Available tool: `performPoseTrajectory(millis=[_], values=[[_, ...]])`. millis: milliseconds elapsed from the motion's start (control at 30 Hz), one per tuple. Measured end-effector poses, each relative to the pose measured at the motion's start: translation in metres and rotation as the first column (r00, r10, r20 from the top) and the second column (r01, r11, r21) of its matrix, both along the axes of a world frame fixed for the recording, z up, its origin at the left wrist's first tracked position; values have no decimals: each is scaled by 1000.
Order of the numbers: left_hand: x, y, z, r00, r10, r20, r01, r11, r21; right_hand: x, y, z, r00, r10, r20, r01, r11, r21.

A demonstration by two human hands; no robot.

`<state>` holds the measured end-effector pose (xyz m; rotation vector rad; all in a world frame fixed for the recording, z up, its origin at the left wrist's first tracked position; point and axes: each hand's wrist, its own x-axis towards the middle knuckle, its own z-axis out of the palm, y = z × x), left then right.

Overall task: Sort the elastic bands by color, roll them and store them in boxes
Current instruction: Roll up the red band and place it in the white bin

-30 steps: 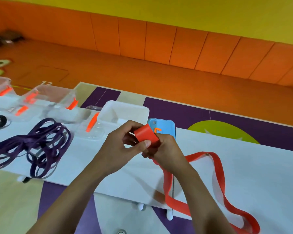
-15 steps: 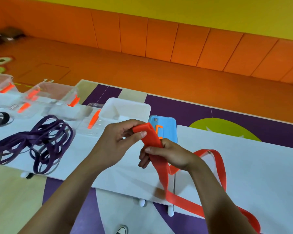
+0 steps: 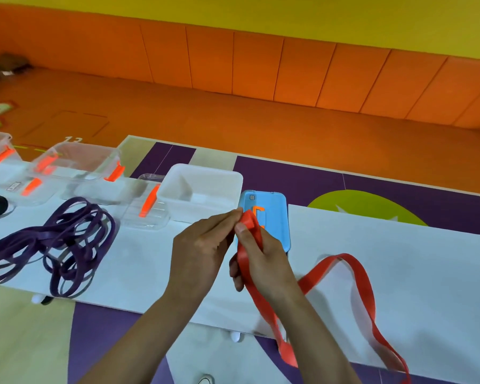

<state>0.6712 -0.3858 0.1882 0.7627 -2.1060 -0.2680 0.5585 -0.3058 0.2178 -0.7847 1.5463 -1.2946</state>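
- The left hand (image 3: 203, 253) pinches the folded end of the red elastic band (image 3: 362, 284) between thumb and fingertips, above the far edge of the white board (image 3: 399, 259).
- The right hand (image 3: 263, 261) grips the same band just below, with the thumb pressed on top and the fingers curled beneath.
- The band's loose loop trails across the board and off its near edge.
- Purple bands (image 3: 61, 239) lie heaped towards the board's left end.
- A white box (image 3: 194, 209) and a blue box (image 3: 275, 225) stand at the far edge.
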Motion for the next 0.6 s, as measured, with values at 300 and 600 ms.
performPoseTrajectory(millis=[300,600], values=[[4,-9,37,965,-37,-261,254,398,881,-36,13,-26,683,188,-705,-166,981,101],[2,-5,43,943,-43,-331,317,424,848,-34,8,-25,606,121,-786,-223,974,-22]])
